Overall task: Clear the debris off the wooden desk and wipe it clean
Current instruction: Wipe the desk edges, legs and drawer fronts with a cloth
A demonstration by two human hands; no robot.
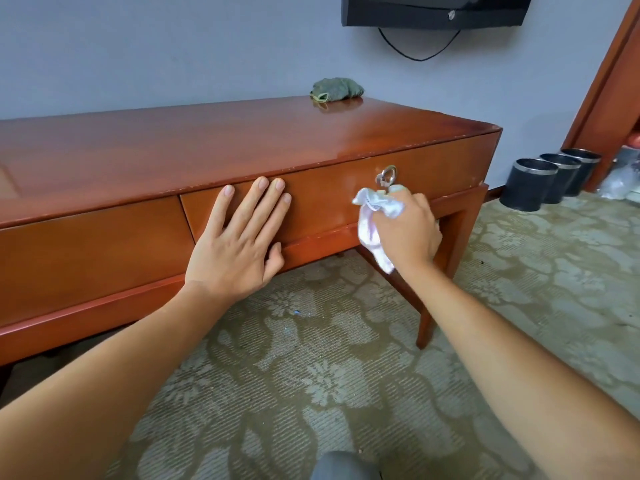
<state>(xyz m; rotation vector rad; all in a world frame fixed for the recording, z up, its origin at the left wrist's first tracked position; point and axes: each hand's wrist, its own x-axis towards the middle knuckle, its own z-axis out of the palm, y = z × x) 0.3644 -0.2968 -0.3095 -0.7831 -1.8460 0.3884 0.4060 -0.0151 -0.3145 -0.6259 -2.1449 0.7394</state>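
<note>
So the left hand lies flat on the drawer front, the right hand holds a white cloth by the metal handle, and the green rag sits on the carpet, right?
Not quite. The head view shows the green rag on the desk top near the wall, not on the carpet. The rest holds: left hand flat on the drawer front, right hand gripping the white cloth by the metal handle.

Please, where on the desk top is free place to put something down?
The desk top is bare from the left edge up to the green rag at the back right corner. The drawer front is crowded: the left hand presses there, and the right hand holds a white cloth below the handle.
</note>
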